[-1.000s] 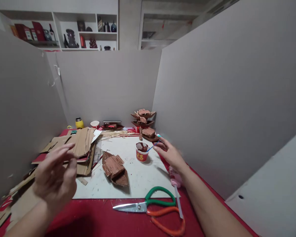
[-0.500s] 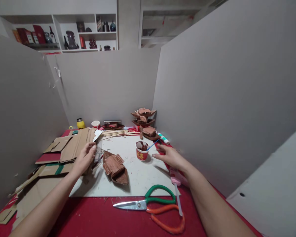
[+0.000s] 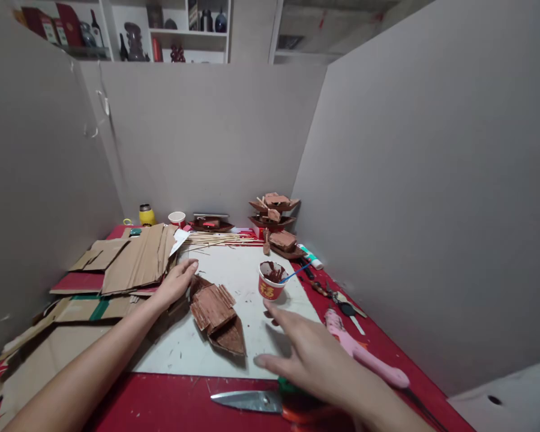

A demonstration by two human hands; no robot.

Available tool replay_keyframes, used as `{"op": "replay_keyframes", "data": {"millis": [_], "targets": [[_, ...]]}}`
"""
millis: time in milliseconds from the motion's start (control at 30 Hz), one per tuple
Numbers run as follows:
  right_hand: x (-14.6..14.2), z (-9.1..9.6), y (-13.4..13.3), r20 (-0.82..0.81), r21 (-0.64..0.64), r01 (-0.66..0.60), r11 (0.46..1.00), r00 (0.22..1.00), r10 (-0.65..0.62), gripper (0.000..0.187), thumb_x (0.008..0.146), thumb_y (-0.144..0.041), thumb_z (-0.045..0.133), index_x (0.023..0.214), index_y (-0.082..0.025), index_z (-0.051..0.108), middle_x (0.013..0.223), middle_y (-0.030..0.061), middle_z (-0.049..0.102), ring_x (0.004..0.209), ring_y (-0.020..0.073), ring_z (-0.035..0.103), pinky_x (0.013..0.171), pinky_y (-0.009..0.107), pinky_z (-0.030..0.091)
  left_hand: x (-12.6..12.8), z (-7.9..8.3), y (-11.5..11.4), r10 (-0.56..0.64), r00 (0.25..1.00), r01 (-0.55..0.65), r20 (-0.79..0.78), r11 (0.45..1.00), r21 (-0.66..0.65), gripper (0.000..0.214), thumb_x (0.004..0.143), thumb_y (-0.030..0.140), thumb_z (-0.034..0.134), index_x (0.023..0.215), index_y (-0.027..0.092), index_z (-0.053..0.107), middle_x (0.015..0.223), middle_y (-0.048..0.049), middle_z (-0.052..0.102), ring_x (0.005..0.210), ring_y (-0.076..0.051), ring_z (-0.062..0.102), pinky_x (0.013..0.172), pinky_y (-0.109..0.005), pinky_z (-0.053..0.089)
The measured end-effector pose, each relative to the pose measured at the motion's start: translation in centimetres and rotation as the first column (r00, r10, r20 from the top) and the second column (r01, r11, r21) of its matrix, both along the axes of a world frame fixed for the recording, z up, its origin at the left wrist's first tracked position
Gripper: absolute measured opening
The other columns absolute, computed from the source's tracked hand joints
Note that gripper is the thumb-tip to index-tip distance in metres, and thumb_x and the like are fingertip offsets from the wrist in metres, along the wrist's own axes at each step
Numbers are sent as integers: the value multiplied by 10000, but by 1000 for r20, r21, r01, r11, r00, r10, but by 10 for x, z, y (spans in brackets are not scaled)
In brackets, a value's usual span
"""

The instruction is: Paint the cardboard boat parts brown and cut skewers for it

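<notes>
A brown model boat [image 3: 216,309] with a slatted roof sits on the white board [image 3: 247,354], its pointed end toward me. My left hand [image 3: 180,282] is just beyond its far left end, fingers loosely extended and apparently holding nothing; whether it touches the boat I cannot tell. To the boat's right my right hand [image 3: 303,345] hovers with thumb and fingers spread, nothing in it. Beneath it lie scissors [image 3: 247,401], their green and orange handles mostly covered by the hand. A red paper cup [image 3: 271,289] smeared inside with brown holds a thin blue stick [image 3: 296,272].
Cardboard pieces [image 3: 135,264] pile up on the left. Thin wooden sticks [image 3: 220,239] and finished-looking boats [image 3: 274,207] line the back. A pink glue gun [image 3: 369,357] and small tools [image 3: 337,297] lie along the right edge. Grey partitions [image 3: 198,132] enclose the table.
My right hand has come down and nearer, from beside the cup to over the scissors' handles. My left hand has shifted slightly right. The view has tilted downward.
</notes>
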State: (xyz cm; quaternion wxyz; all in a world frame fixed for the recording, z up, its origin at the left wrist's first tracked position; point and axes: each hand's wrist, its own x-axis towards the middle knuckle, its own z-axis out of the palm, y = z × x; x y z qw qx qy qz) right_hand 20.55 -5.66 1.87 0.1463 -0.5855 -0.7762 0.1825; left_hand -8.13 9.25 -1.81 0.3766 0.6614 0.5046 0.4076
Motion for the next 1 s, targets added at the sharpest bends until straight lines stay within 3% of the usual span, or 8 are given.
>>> {"op": "replay_keyframes", "data": {"millis": [133,300,400,500,600,700,833,1000], "targets": [[-36,-1,-2,54,-44,-88,995,994,91,1174,753,-534,786,1624,-36,175,1458,264,580,1319,390,580,1080,473,465,1,-3,-6,-10,1000,10,6,1000,-26,363,947,388,633,1244,179,631,1272,-104,659,1081,-256,664,908,-492,564],[-49,-1,12,111,31,-173,984,979,169,1093,814,-508,740,1610,0,189,1336,286,663,1195,408,662,992,486,523,-1,6,-17,14,1000,-14,-14,1000,-27,534,892,617,567,1179,183,689,1225,-118,732,1184,-323,649,984,-474,523],[-42,2,22,149,43,-172,984,975,164,928,861,-411,701,1601,-53,271,1220,236,735,1098,379,710,925,459,548,-3,10,-15,13,999,-14,-38,999,-41,675,824,740,527,1151,176,701,1163,-155,761,1131,-359,680,860,-466,577],[-28,8,30,157,87,-145,986,979,130,801,920,-317,634,1606,-103,281,1297,221,704,1169,343,681,966,446,522,-3,13,-16,13,996,-16,-83,999,-43,705,773,799,523,1021,177,743,1050,-157,789,995,-361,725,667,-420,599],[-8,13,31,126,129,-92,987,989,76,792,914,-327,653,1596,-111,313,1382,222,655,1242,339,644,1013,450,501,-1,16,-21,29,990,-28,-136,1000,13,678,776,799,519,882,174,761,796,-111,784,793,-318,737,622,-385,577],[19,16,23,74,151,-17,988,997,6,674,957,-360,583,1562,-133,392,1371,196,670,1215,343,664,975,468,524,1,19,-30,81,983,-62,-168,992,113,622,832,756,490,821,187,742,685,-63,749,679,-276,714,617,-362,562],[51,11,9,-50,127,97,987,995,-91,589,955,-418,532,1500,-199,495,1204,139,762,1065,319,733,893,453,559,-1,21,-49,238,957,-178,-166,933,313,511,922,631,477,949,185,726,787,-61,767,747,-253,723,671,-340,556],[61,0,4,-253,105,114,988,964,-84,528,954,-460,507,1411,-206,580,1055,95,792,912,248,753,761,351,578,-11,9,-67,404,909,-284,-98,775,564,362,981,430,490,1191,192,666,999,-85,783,854,-224,744,766,-336,575]]}}
